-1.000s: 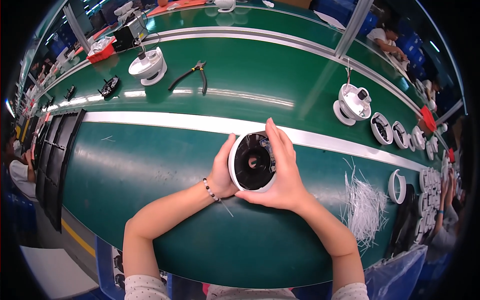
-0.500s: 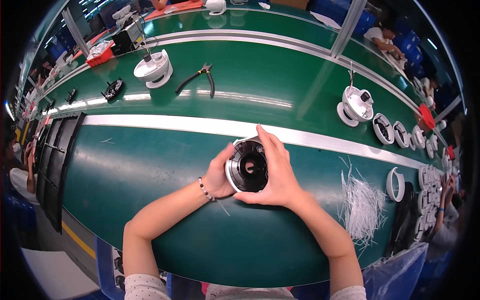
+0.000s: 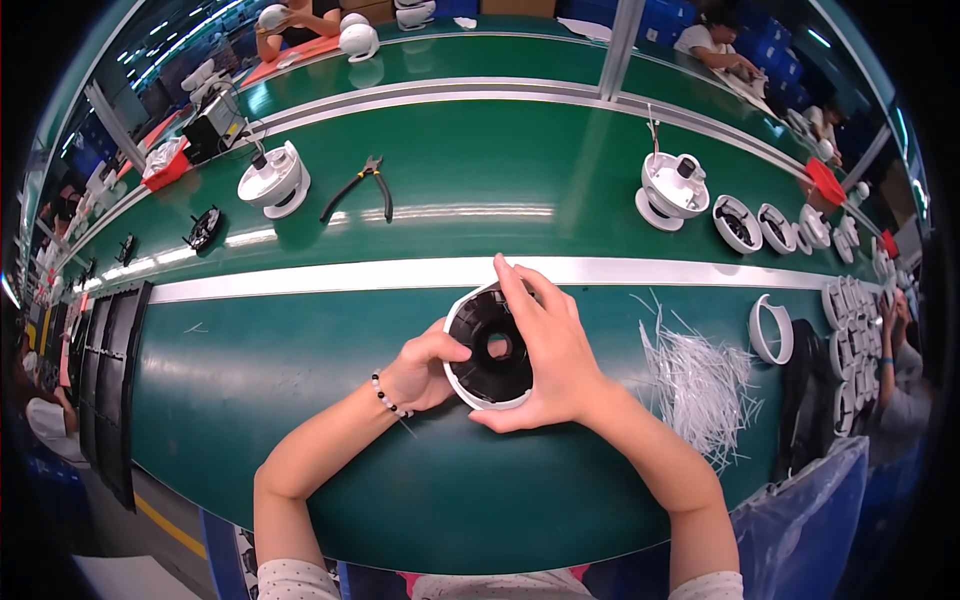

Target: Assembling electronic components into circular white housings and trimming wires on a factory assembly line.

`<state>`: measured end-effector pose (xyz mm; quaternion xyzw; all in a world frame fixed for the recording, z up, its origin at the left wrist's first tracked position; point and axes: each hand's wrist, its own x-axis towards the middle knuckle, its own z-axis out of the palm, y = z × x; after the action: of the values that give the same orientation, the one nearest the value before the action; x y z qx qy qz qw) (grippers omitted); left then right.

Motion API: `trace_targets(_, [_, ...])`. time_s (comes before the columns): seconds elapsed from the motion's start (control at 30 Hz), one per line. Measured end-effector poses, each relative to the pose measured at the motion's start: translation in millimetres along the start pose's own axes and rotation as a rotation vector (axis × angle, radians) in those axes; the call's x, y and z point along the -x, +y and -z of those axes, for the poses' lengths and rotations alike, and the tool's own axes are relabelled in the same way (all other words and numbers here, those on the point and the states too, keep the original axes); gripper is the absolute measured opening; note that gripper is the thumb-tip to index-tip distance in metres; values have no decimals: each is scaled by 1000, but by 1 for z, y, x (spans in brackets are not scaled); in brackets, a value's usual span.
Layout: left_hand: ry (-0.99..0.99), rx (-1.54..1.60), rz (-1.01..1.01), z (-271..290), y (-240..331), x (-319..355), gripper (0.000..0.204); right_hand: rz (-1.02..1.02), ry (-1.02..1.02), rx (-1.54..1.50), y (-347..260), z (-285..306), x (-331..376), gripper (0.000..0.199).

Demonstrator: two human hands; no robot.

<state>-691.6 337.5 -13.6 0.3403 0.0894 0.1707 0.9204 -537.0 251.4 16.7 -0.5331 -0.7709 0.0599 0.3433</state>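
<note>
Between my hands, above the green bench, is a round white plastic housing (image 3: 462, 388) with a black ring-shaped insert (image 3: 478, 372) in it. The insert has a round hole in its middle, and skin shows through it. My left hand (image 3: 424, 372) grips the left side, its thumb lying on the black insert and its other fingers partly hidden beneath. My right hand (image 3: 560, 358) is wrapped round the right side, with fingers over the upper rim and the thumb along the lower rim.
Loose white plastic strips (image 3: 700, 385) lie right of my hands, beside a white ring (image 3: 770, 330). Yellow-and-black cutters (image 3: 362, 188) lie beyond the pale strip. White wired housings (image 3: 275, 180) stand on the far belt. Black trays (image 3: 108, 380) edge the left. Co-workers sit around.
My left thumb has moved from the housing's outer edge onto the black insert. The housing has turned slightly in my hands. The whole view has shifted, with far things now further left.
</note>
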Motion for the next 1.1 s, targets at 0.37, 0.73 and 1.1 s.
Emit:
trace_targets(0.37, [291,-282,142,14,13,-82,47,-199,200,227,29,8,35,91])
trace_targets(0.73, [662,-499,-128,87,52,-210,33,-468,342,467,24,62,98,54])
trace_targets(1.1, [1220,-2226,-947,149,137,-152,30,-451,329,478,8,47,93,49])
